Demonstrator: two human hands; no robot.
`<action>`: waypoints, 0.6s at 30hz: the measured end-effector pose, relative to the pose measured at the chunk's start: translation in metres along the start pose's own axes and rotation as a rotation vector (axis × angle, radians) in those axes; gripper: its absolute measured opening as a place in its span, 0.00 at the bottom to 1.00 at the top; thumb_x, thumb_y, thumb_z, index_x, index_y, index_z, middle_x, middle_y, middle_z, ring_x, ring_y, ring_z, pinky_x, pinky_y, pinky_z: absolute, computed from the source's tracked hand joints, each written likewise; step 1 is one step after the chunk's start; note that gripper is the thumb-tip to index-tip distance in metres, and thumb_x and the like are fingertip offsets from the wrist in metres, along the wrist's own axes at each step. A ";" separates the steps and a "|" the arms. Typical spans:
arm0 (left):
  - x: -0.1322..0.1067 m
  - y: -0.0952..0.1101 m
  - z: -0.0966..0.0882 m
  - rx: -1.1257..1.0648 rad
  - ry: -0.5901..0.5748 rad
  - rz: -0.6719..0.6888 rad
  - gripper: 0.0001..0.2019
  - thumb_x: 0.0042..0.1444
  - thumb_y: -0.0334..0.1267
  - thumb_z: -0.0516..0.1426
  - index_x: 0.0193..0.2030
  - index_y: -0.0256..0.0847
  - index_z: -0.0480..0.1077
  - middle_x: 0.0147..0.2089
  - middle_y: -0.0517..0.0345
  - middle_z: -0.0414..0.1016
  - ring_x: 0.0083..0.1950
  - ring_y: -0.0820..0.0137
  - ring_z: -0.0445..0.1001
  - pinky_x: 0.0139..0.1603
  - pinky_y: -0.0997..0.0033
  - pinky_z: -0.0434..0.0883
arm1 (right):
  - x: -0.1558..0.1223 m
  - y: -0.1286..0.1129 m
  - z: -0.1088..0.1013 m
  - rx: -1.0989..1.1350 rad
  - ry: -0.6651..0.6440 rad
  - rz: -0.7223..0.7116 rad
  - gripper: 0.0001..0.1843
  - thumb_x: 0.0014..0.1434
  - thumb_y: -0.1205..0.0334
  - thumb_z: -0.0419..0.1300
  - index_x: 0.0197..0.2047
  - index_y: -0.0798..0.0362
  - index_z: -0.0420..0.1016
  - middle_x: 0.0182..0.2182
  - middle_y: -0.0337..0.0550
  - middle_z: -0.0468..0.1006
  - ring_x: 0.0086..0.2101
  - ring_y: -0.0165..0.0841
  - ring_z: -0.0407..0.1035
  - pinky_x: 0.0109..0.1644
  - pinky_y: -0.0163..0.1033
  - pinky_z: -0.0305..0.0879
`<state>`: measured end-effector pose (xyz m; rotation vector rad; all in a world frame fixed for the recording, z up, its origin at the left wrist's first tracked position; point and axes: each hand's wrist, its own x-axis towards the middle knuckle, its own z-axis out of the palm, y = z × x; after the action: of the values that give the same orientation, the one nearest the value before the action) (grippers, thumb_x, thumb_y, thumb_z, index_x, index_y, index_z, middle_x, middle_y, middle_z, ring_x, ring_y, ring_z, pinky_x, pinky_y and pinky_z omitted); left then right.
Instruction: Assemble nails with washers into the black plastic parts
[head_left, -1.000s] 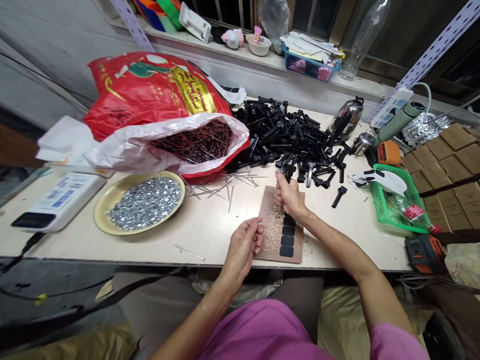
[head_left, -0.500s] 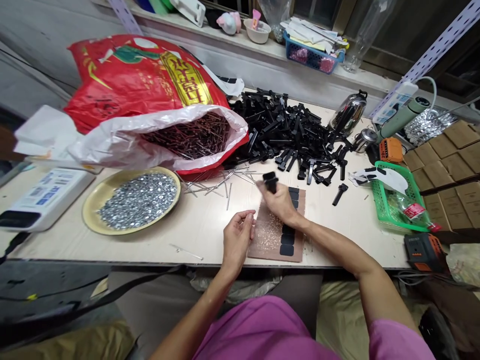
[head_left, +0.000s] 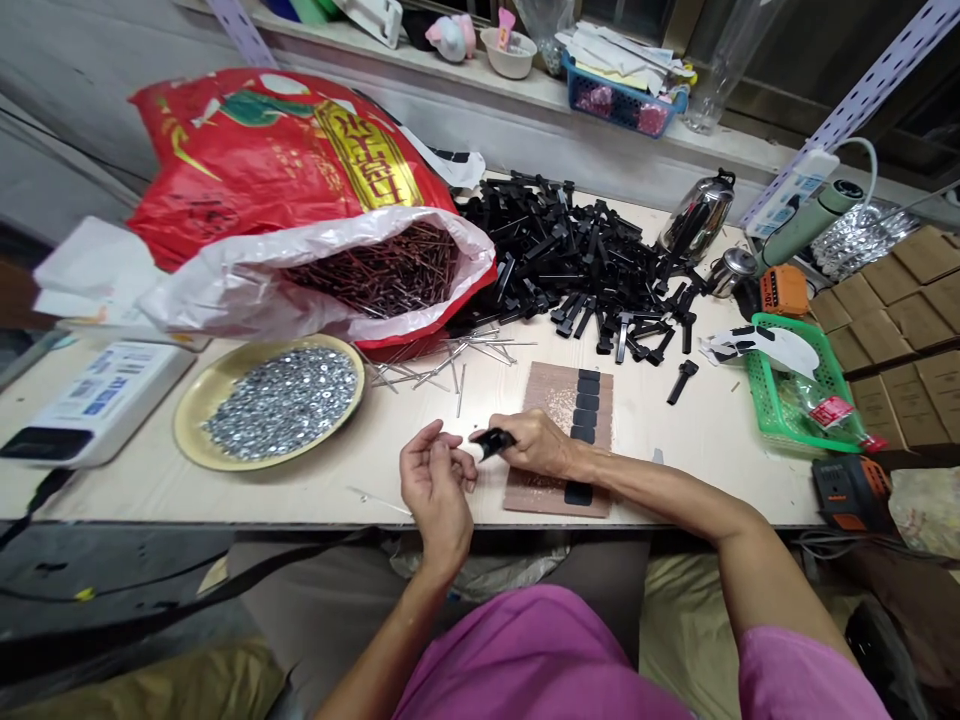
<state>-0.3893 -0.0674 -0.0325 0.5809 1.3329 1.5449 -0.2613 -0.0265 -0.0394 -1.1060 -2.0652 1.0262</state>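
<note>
My right hand (head_left: 538,443) grips a black plastic part (head_left: 495,441) over the front of the table. A small white piece (head_left: 472,450) shows at the left end of that part, against my left fingertips. My left hand (head_left: 437,480) is turned palm up with its fingers curled in, and whatever they may pinch is hidden. Below my right hand lies a brown board (head_left: 525,495) strewn with pale crumbs, with a column of black rounded pads (head_left: 586,418) along its right side. A heap of similar black parts (head_left: 555,250) is piled behind.
A yellow dish (head_left: 184,430) of small metal washers stands at the left. Behind it, a red sack (head_left: 247,170) lies open, full of long nails or pins (head_left: 390,265), some spilled on the table. At right are a green basket (head_left: 757,400), a metal kettle (head_left: 697,220) and stacked cartons (head_left: 911,390).
My right hand has come down and left with the black part, which now meets my left fingers. My left hand has shifted left and turned its palm further up.
</note>
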 end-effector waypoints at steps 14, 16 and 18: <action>-0.003 -0.003 0.017 0.219 -0.526 -0.332 0.18 0.46 0.51 0.62 0.32 0.35 0.74 0.24 0.61 0.70 0.20 0.79 0.62 0.18 0.78 0.59 | 0.020 -0.036 -0.048 1.090 0.621 0.587 0.30 0.56 0.36 0.55 0.19 0.49 0.47 0.09 0.21 0.41 0.11 0.19 0.34 0.14 0.28 0.35; -0.005 -0.002 0.026 0.113 -0.566 -0.479 0.18 0.44 0.50 0.64 0.31 0.34 0.74 0.25 0.59 0.71 0.20 0.80 0.63 0.17 0.80 0.59 | 0.018 -0.034 -0.044 1.104 0.659 0.577 0.31 0.56 0.34 0.53 0.19 0.49 0.46 0.09 0.22 0.41 0.11 0.20 0.35 0.13 0.28 0.36; -0.005 0.000 0.033 0.006 -0.575 -0.623 0.16 0.45 0.46 0.65 0.31 0.33 0.73 0.26 0.59 0.71 0.20 0.81 0.63 0.16 0.82 0.59 | 0.012 -0.031 -0.037 1.041 0.710 0.489 0.32 0.55 0.32 0.52 0.19 0.49 0.46 0.10 0.24 0.44 0.12 0.20 0.40 0.14 0.28 0.41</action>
<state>-0.3592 -0.0561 -0.0223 0.4973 0.9427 0.7825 -0.2519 -0.0140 0.0078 -1.1301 -0.5350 1.3993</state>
